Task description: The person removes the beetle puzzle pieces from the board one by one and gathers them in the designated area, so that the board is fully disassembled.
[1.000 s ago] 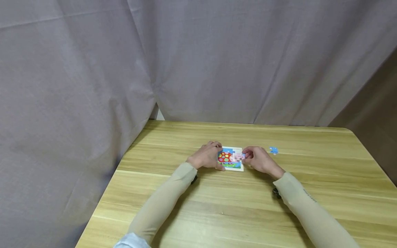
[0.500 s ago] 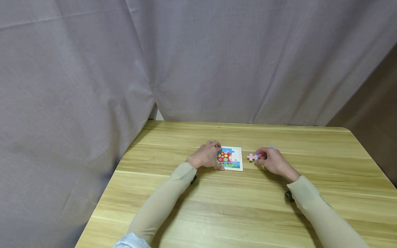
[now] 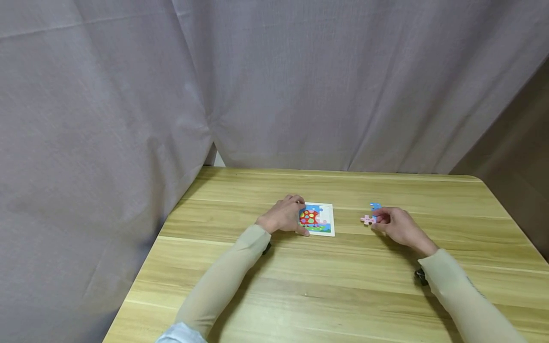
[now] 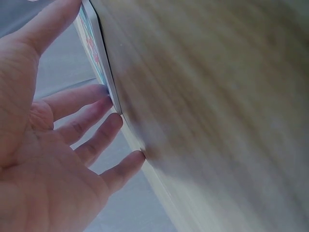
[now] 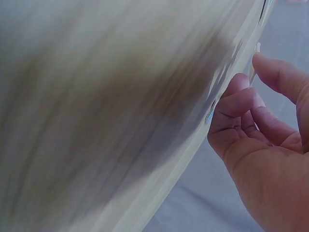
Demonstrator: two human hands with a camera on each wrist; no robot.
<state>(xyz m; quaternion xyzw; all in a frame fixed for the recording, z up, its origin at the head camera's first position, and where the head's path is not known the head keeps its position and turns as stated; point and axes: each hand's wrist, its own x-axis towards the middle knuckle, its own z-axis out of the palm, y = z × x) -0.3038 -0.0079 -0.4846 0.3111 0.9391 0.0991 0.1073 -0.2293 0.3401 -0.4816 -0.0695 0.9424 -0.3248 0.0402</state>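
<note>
A small picture jigsaw board (image 3: 328, 213) with a white rim lies on the table, showing a red spotted shape over green and blue; its right part has a bare white patch. My left hand (image 3: 283, 216) holds the board's left side, thumb at the near edge and fingers at the far edge. In the left wrist view, fingertips touch the board's side (image 4: 107, 63). To the right, my right hand (image 3: 401, 227) pinches a pink and blue jigsaw piece (image 3: 367, 220) between thumb and fingers. A blue jigsaw piece (image 3: 375, 206) lies just beyond it, partly hidden by the hand.
The wooden table (image 3: 300, 295) carries the board and pieces. A grey curtain (image 3: 283, 95) hangs behind its far edge and along the left side.
My right hand has drawn the pink and blue jigsaw piece away from the board, rightward to near the blue piece. The white patch on the board is now uncovered. My left hand stays put.
</note>
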